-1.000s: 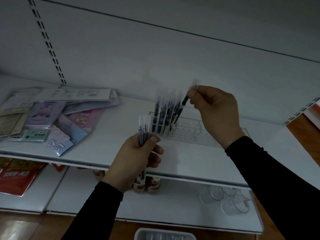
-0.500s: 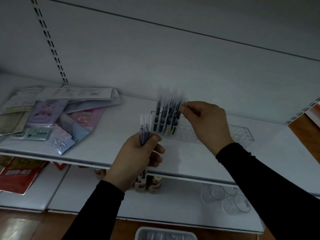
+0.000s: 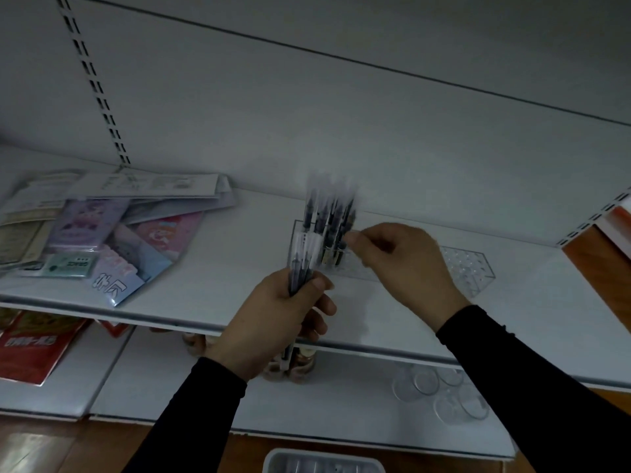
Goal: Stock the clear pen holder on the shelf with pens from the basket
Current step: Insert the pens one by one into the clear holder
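**A:** How would these pens [image 3: 302,257] handle? A bunch is held upright in the left hand [image 3: 273,322], just in front of the clear pen holder [image 3: 467,268].

**B:** Probably light, stiff, slick; best taken mid-barrel. The right hand [image 3: 399,261] is pinched at the pen [image 3: 341,247] slotted in the holder's left end. Nothing readable on them.

The right hand [image 3: 403,264] has come down, its pen now seated among those in the holder [image 3: 467,268].
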A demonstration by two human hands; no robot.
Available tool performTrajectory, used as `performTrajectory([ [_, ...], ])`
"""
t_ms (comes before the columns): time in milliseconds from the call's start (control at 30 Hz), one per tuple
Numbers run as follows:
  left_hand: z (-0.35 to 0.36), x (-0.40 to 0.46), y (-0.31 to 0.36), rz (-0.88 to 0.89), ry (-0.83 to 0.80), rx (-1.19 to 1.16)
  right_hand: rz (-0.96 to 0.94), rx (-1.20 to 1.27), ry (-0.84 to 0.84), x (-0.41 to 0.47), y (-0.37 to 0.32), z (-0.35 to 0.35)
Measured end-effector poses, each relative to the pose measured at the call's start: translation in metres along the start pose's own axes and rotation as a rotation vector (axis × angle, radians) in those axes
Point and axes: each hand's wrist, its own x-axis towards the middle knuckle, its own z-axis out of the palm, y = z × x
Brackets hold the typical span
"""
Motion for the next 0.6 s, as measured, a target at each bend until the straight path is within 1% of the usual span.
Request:
performTrajectory([
  [67,0.003,-0.001,0.001,0.002,-0.042,0.019,0.051,0.141,-0.194,-0.006,-0.001,0.002],
  [133,0.007,-0.003,0.002,-0.001,-0.102,0.02,0.056,0.221,-0.365,-0.009,-0.001,0.003],
  [200,0.01,-0.004,0.004,-0.003,-0.146,0.006,0.031,0.274,-0.467,-0.009,0.001,0.002],
  [267,0.012,-0.005,0.005,-0.01,-0.161,-0.017,0.031,0.343,-0.493,-0.01,0.001,0.0],
  [333,0.013,-0.004,0.005,-0.027,-0.153,-0.036,0.057,0.381,-0.424,-0.008,0.002,-0.003],
  [500,0.01,0.0,-0.002,-0.044,-0.076,-0.009,0.065,0.418,-0.123,0.008,0.005,-0.024],
  [600,0.008,0.002,-0.004,-0.052,0.005,-0.019,0.063,0.509,0.061,0.022,0.003,-0.039],
])
